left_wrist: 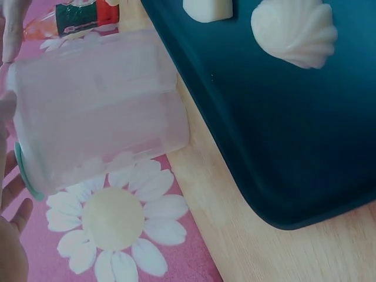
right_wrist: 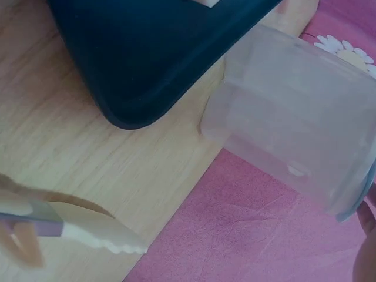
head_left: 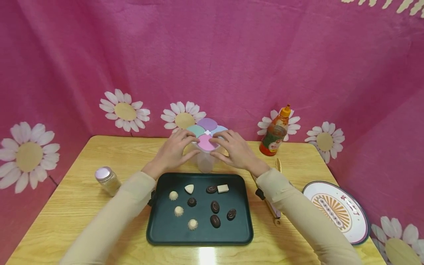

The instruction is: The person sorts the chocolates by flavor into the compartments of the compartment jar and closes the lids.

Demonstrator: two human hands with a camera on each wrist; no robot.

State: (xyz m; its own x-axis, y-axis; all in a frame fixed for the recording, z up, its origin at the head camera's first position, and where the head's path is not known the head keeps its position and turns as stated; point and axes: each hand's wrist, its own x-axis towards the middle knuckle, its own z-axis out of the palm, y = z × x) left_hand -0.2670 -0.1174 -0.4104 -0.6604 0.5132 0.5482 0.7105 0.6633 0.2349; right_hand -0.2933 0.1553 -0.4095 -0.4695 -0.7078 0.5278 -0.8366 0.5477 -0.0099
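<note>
A tall translucent container (head_left: 205, 162) stands behind the dark tray. Its lid (head_left: 207, 144) has pink, purple, green and blue petals. My left hand (head_left: 177, 147) is at the lid's left side, its fingers loosely bent over the edge near the pink petal. From the right, my right hand (head_left: 236, 149) mirrors it, thumb apart from the fingers. Whether the fingertips press the lid is hard to tell. In the left wrist view, fingers (left_wrist: 21, 215) lie close to the green petal; in the right wrist view, fingers (right_wrist: 365, 216) lie by the blue rim. The container's body (left_wrist: 100, 100) is ungripped.
White and dark chocolates lie on the tray (head_left: 202, 235) between my forearms. A jar with a lilac lid (head_left: 103, 173) is at the left. Tongs (head_left: 272, 208) lie beneath my right forearm. A red sauce bottle (head_left: 275, 134) and an oval plate (head_left: 351, 217) are at the right.
</note>
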